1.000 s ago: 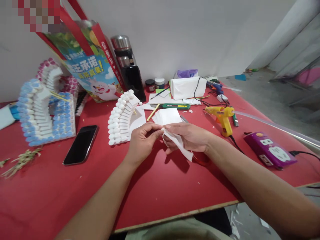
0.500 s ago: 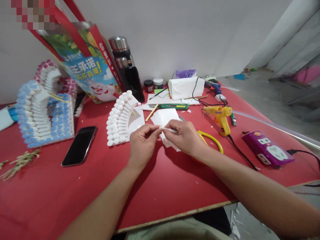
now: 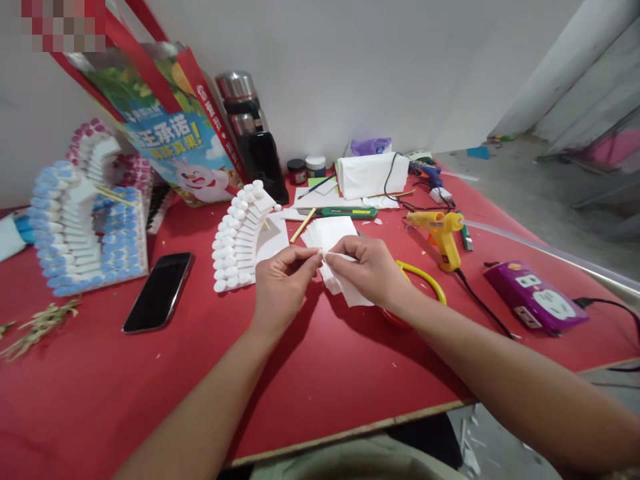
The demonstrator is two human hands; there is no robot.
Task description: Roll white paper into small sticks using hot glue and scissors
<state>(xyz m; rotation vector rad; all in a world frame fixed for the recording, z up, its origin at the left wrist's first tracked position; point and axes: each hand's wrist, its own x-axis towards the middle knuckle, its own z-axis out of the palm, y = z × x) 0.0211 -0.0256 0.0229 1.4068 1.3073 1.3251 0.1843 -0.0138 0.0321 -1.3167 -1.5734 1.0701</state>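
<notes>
My left hand [image 3: 283,283] and my right hand [image 3: 369,270] meet over the table, fingertips almost touching. Both pinch a small white piece of paper [image 3: 321,254], mostly hidden by the fingers; it looks rolled or twisted. Just under them lies a stack of white paper sheets [image 3: 337,229], partly covered by my right hand. To the left of my left hand is a curved white paper model [image 3: 234,243] with rounded knobs along its outer side. Scissors with yellow handles [image 3: 425,277] lie beside my right wrist, partly hidden by the forearm.
On the red table [image 3: 320,393] are a phone [image 3: 159,292], a blue-and-white model [image 3: 75,233], a yellow glue gun [image 3: 440,233] and a purple power strip [image 3: 537,298]. Behind stand a printed bag [image 3: 185,143] and a steel flask [image 3: 237,87]. A green cutter [image 3: 350,213] lies behind the stack.
My hands stay together with only slight finger movement. The white piece, seen earlier along my right fingers, now shows mainly at the fingertips.
</notes>
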